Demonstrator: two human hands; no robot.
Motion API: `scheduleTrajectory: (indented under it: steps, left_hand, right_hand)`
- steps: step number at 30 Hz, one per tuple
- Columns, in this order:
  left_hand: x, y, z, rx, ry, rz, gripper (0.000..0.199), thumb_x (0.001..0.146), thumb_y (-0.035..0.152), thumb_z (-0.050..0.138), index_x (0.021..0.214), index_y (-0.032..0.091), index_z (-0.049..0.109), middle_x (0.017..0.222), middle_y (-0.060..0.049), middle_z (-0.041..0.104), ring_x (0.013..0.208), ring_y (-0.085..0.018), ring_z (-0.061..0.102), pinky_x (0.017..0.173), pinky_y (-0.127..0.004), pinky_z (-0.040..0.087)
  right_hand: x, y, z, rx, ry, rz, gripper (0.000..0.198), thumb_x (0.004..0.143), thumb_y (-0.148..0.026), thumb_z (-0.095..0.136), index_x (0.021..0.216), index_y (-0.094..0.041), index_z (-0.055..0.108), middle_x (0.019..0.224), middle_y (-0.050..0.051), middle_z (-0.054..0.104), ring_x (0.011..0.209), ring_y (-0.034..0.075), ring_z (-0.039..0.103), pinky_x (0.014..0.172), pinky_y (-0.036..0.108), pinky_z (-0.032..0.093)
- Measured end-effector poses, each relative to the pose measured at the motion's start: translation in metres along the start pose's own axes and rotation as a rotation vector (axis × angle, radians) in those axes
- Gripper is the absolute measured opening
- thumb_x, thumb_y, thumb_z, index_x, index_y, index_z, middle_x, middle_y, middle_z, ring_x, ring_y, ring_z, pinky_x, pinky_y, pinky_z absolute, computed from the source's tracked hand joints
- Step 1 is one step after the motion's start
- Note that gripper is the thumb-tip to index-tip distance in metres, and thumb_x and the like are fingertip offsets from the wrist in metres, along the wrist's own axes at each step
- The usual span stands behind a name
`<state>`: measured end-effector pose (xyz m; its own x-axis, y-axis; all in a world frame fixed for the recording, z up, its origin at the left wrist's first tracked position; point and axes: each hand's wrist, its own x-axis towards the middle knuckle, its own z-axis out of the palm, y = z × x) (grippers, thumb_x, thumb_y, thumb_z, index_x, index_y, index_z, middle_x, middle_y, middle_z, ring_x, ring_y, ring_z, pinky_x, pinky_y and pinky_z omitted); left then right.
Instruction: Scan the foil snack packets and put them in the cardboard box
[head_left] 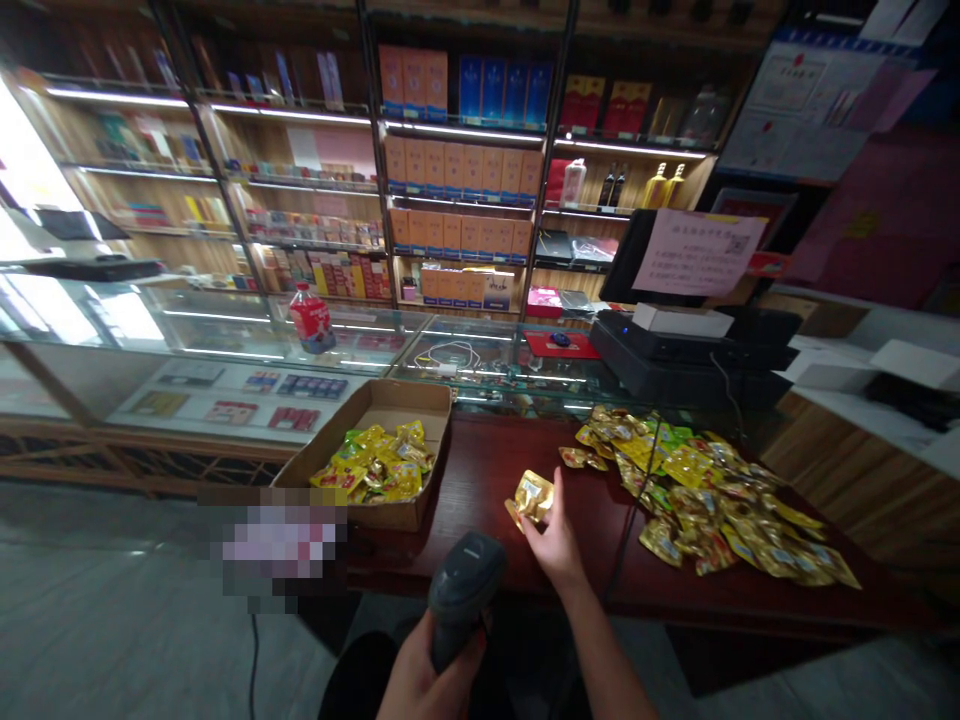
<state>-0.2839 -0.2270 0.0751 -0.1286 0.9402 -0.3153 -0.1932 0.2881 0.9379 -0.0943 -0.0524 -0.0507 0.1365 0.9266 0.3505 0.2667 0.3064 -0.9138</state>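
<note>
Near the bottom centre, my left hand [431, 672] is wrapped round the handle of a dark barcode scanner [466, 580]. The scanner's head points forward over the table's front edge. My right hand [555, 540] pinches a small gold snack packet [534, 494] between thumb and fingers, above the red-brown table [480, 450]. To its right spreads a pile of gold, yellow and green snack packets [697, 490]. On the left stands an open cardboard box [405, 512], with several yellow and gold packets [382, 462] inside it.
Behind the table runs a glass display counter [360, 335] bearing a red bottle [311, 318]. A monitor with a pink notice [701, 250] stands at the right, above a black cash drawer [645, 360]. A dark cable crosses the packet pile. Lit shelves of boxes [465, 165] line the back wall.
</note>
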Motion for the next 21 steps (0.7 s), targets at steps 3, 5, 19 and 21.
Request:
scheduleTrajectory:
  steps: [3,5,19,21]
  left_hand:
    - [-0.001,-0.002,-0.001,-0.003,0.002,0.002,0.044,0.065,0.049,0.083,0.091,0.017,0.069,0.046,0.005,0.052,0.039,-0.012,0.047,0.038,-0.021,0.034]
    - [-0.001,-0.004,0.000,0.001,0.012,0.009,0.045,0.065,0.050,0.083,0.092,0.017,0.069,0.044,0.005,0.051,0.038,-0.013,0.047,0.038,-0.021,0.034]
    - [0.012,-0.015,0.009,0.040,-0.034,0.045,0.046,0.070,0.052,0.078,0.095,0.016,0.064,0.043,0.010,0.045,0.033,-0.007,0.036,0.034,-0.018,0.024]
    - [0.015,-0.015,0.011,0.023,-0.024,0.048,0.046,0.068,0.052,0.079,0.093,0.016,0.064,0.044,0.010,0.044,0.033,-0.007,0.035,0.034,-0.018,0.025]
  right_hand:
    - [0.000,0.001,0.000,-0.006,-0.042,0.009,0.099,0.080,-0.038,0.071,0.160,-0.022,0.014,0.125,0.012,0.072,0.107,0.027,0.073,0.091,0.041,0.060]
    - [0.000,0.003,0.000,-0.015,-0.047,-0.001,0.099,0.080,-0.039,0.072,0.160,-0.022,0.015,0.125,0.012,0.072,0.106,0.027,0.073,0.091,0.041,0.060]
    - [0.000,-0.005,-0.001,-0.104,-0.051,0.059,0.104,0.078,-0.035,0.072,0.160,-0.024,0.008,0.128,0.014,0.070,0.109,0.030,0.072,0.093,0.046,0.058]
    - [-0.001,-0.006,-0.001,-0.101,-0.065,0.068,0.105,0.079,-0.034,0.071,0.160,-0.023,0.006,0.126,0.014,0.072,0.109,0.030,0.072,0.094,0.047,0.057]
